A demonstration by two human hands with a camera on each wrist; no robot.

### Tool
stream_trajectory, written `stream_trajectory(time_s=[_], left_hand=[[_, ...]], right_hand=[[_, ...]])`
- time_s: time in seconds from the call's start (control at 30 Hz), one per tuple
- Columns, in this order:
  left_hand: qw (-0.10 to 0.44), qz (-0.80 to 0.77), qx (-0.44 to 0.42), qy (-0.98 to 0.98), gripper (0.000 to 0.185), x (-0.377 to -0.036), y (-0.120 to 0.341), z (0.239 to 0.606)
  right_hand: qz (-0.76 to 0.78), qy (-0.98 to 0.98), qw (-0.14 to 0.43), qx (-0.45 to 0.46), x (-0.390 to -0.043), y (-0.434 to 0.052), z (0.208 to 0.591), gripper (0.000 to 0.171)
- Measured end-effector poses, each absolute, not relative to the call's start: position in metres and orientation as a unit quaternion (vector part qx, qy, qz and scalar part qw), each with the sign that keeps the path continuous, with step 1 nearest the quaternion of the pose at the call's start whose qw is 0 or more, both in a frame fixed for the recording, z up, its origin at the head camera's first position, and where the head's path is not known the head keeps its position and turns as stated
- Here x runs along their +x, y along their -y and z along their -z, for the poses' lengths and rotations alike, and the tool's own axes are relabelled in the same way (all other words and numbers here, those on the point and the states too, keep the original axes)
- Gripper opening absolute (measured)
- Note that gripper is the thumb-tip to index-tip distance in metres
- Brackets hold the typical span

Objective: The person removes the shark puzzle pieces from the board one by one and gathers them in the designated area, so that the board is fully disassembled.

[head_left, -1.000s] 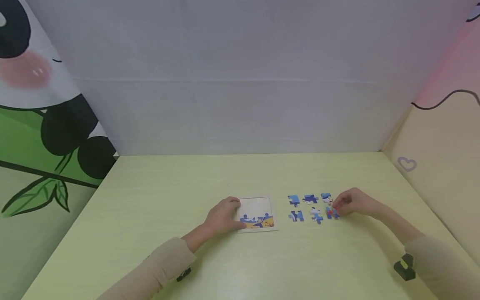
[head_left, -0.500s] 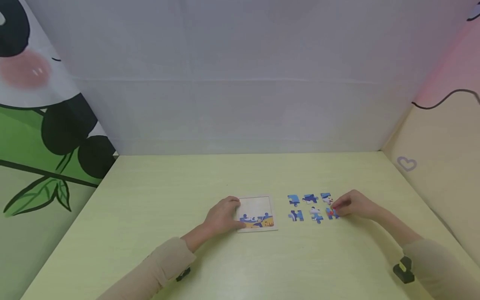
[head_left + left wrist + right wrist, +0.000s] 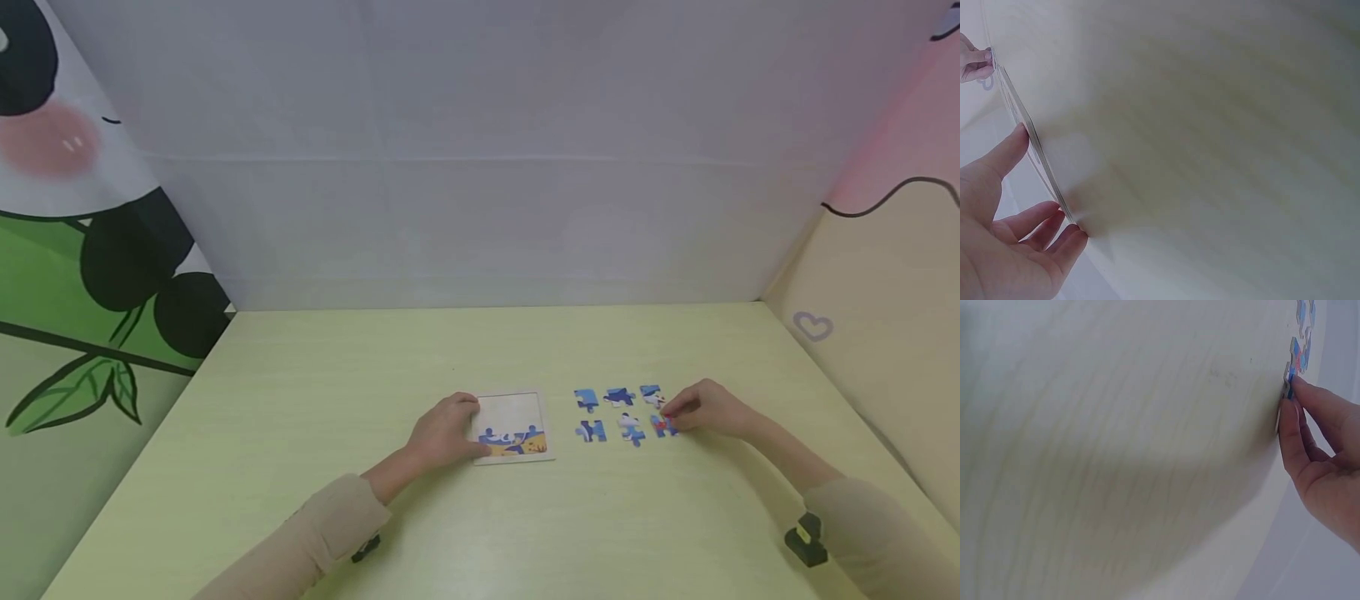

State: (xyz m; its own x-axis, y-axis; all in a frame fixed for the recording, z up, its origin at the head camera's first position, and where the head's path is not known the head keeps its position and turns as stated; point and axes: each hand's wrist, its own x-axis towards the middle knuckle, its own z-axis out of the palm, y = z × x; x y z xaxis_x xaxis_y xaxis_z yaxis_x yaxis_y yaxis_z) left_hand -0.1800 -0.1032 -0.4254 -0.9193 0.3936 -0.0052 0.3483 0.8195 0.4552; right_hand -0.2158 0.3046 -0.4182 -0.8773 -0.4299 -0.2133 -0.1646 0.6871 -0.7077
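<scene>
My left hand (image 3: 444,433) holds the left side of a square white puzzle tray (image 3: 517,411), its thumb at the near corner and its fingers at the far one. Along the tray's near side lie fitted puzzle pieces in blue and sandy yellow. The left wrist view shows the thumb and fingertips on the tray's thin edge (image 3: 1043,165). To the right, my right hand (image 3: 708,406) pinches a blue and red jigsaw piece (image 3: 661,427) at its right edge. In the right wrist view, thumb and finger meet at this piece (image 3: 1290,384), low over the table.
Several loose blue and white jigsaw pieces (image 3: 619,397) lie in two rows between the tray and my right hand. The pale yellow table (image 3: 337,358) ends at a grey wall (image 3: 487,233) behind. Painted panels (image 3: 885,333) flank both sides.
My right hand has shifted very slightly and stays at the blue and red jigsaw piece. The left hand and the tray have hardly moved.
</scene>
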Motion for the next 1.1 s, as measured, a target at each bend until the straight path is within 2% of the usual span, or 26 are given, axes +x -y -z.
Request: stream_trajectory(time_s=[0.4,0.53,0.77,1.1], left_hand=[[0.046,-0.236,0.196,-0.951,0.064,-0.181,0.103,0.425],[0.046,-0.237,0.195,-0.951,0.064,-0.181,0.103,0.426],[0.051,-0.232,0.193,-0.952,0.063,-0.180,0.102,0.426],[0.061,-0.234,0.186,-0.952,0.062,-0.182,0.100,0.426]], right_hand=[[0.348,-0.907,0.177,-0.161,-0.217,-0.292,0.410,0.019],[0.351,-0.907,0.168,-0.162,-0.219,-0.271,0.403,0.019],[0.379,-0.885,0.142,-0.232,-0.221,-0.224,0.396,0.024],[0.391,-0.867,0.163,-0.263,-0.221,-0.171,0.406,0.030]])
